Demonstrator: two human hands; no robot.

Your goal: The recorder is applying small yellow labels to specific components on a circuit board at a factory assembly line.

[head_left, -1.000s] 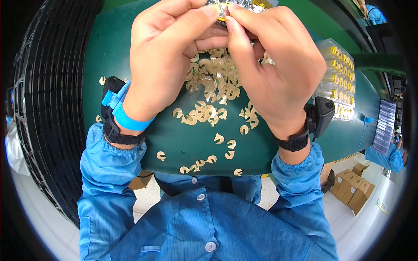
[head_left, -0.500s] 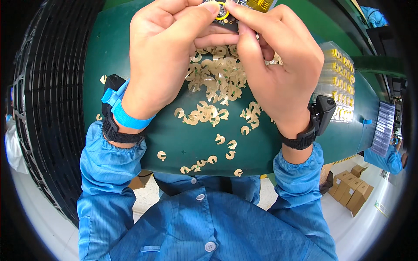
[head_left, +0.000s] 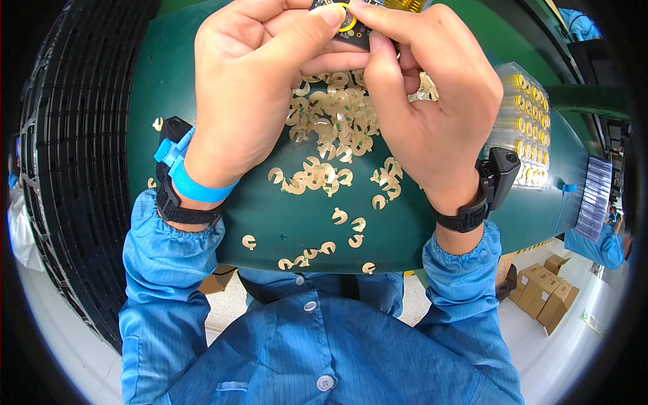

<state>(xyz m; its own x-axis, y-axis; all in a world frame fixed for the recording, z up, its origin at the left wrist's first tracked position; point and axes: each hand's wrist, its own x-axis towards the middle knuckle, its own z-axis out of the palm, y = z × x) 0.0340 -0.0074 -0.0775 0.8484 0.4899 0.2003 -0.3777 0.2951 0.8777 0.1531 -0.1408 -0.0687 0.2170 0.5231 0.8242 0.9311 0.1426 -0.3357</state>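
Note:
Both hands meet at the top edge of the head view around a dark circuit board (head_left: 352, 36) that carries a round part with a yellow ring (head_left: 348, 25). My left hand (head_left: 253, 81) is closed on the board's left side, its thumb pressed at the ring. My right hand (head_left: 432, 88) pinches the board from the right, with its index fingertip at the ring's upper edge. The fingers hide much of the board, and its far part runs out of view. Below the hands lies a heap of small cream C-shaped pieces (head_left: 331, 111).
Loose C-shaped pieces lie scattered over the green table (head_left: 270, 216). Clear trays with yellow-ringed round parts (head_left: 530, 125) stand at the right. A black slatted rack (head_left: 74, 148) rises at the left. Cardboard boxes (head_left: 543, 293) sit on the floor at right.
My left hand has shifted slightly left, its thumb moving a little across the yellow ring. The board stays held between both hands, and my right hand has barely moved.

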